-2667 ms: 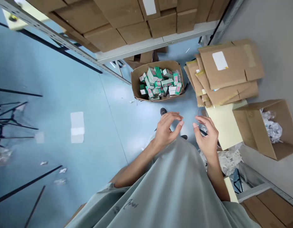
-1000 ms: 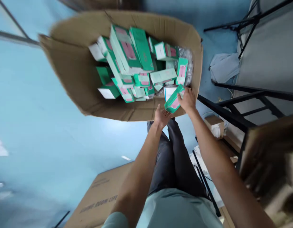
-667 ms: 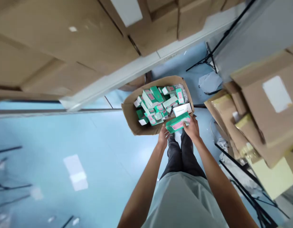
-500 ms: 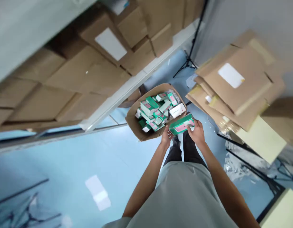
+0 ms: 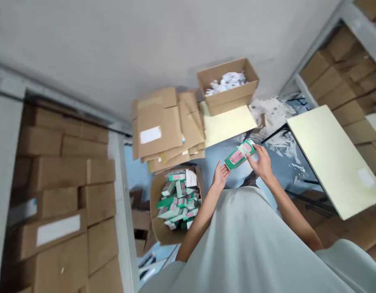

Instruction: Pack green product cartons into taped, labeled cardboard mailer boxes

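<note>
currently my right hand (image 5: 262, 162) grips one end of a green-and-pink carton (image 5: 239, 154), fingers wrapped around its upper right end. carton is tilted, long axis running lower left to upper right, held in the air above the blue floor (image 5: 215, 162). my left hand (image 5: 220, 177) is open, fingers spread, fingertips right at the lower left end of the carton; can't tell if they actually touch it. it holds nothing.

below left of my hands, an open cardboard box (image 5: 159, 228) sits on the floor, full of the same green-and-pink cartons (image 5: 177, 199), piled loosely at all angles. a white-faced carton (image 5: 190, 178) lies near its top edge.

just above that box, a stack of flattened cardboard (image 5: 163, 126), top sheet carrying a white label (image 5: 150, 134). beside the stack, a pale yellow board (image 5: 227, 124) with a second open cardboard box (image 5: 227, 83) resting on it, filled with crumpled white paper (image 5: 226, 80). more crumpled paper (image 5: 274, 118) is loose on the floor to the right of it.

on the right, a pale yellow tabletop (image 5: 331, 156) on black legs. shelving with brown boxes (image 5: 62, 191) fills the left side, more shelved boxes (image 5: 343, 57) at top right. my light grey shirt (image 5: 251, 252) covers the bottom of the view.
</note>
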`<state>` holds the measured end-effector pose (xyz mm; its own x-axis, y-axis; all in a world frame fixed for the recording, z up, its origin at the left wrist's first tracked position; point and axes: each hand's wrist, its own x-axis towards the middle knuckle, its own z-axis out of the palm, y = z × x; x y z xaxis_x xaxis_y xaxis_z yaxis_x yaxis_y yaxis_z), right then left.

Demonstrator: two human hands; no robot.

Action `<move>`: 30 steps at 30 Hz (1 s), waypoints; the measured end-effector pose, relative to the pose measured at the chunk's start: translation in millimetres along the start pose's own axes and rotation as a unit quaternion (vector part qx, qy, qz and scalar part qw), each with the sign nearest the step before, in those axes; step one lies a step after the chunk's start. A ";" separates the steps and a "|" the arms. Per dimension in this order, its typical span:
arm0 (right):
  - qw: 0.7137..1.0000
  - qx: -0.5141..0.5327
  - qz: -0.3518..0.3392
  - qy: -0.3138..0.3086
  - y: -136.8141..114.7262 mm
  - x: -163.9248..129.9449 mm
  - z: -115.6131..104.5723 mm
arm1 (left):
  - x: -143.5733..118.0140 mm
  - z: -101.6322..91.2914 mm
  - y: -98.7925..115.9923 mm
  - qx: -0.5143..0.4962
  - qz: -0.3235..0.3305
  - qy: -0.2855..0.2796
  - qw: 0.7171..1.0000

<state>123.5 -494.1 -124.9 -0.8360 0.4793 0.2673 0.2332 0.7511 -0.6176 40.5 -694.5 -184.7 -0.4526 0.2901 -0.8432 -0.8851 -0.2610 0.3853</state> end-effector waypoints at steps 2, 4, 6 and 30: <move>0.997 0.019 0.047 0.057 36.7 8.2 -36.3 | 2.1 53.8 -3.2 0.058 0.028 -0.015 0.998; 0.990 0.035 0.094 0.102 77.4 15.6 -71.0 | 6.1 110.1 -10.6 0.115 0.058 -0.034 0.991; 0.979 0.045 0.140 0.138 121.5 21.9 -104.8 | 10.9 168.9 -23.1 0.169 0.101 -0.060 0.979; 0.649 0.364 0.506 0.437 300.1 85.3 -197.4 | 49.8 654.2 -95.8 0.526 0.312 -0.610 0.503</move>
<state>220.2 -138.2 -141.4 0.2368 0.8732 -0.4259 -0.1185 -0.4092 -0.9047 31.9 -52.6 -18.3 0.1613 0.9710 0.1762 0.1942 -0.2063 0.9590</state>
